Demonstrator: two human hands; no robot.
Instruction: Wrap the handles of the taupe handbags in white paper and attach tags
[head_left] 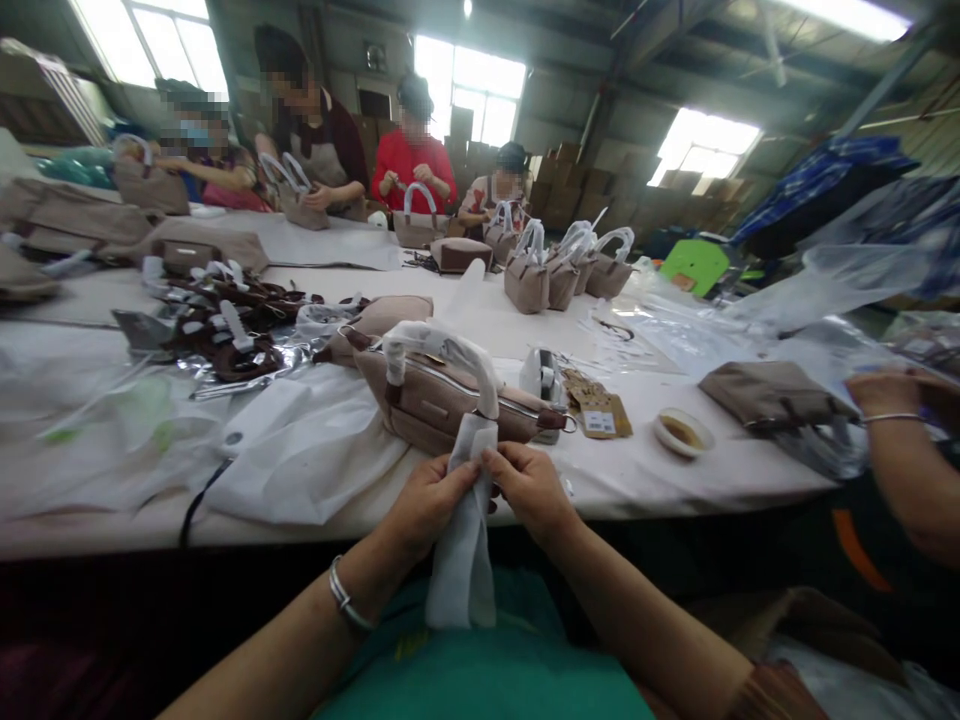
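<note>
A taupe handbag [424, 408] with brown trim and a zip lies on the table just beyond my hands. Its handle [442, 345] arches up, wrapped in white paper. From the handle's near end a strip of white wrapping paper [463, 560] hangs down over the table edge to my lap. My left hand [431, 495] pinches this strip from the left, thumb on top. Opposite it, my right hand [532, 488] pinches the same strip, fingertips close to the left thumb. Part of the strip is hidden behind the fingers.
Brown straps [240, 340] lie heaped at left, near white sheeting [315, 450]. Right of the handbag are tags [600, 405] and a small dish [682, 432]. Several wrapped-handle bags [555, 275] stand farther back. A co-worker's arm [911, 450] is at right; several people work across the table.
</note>
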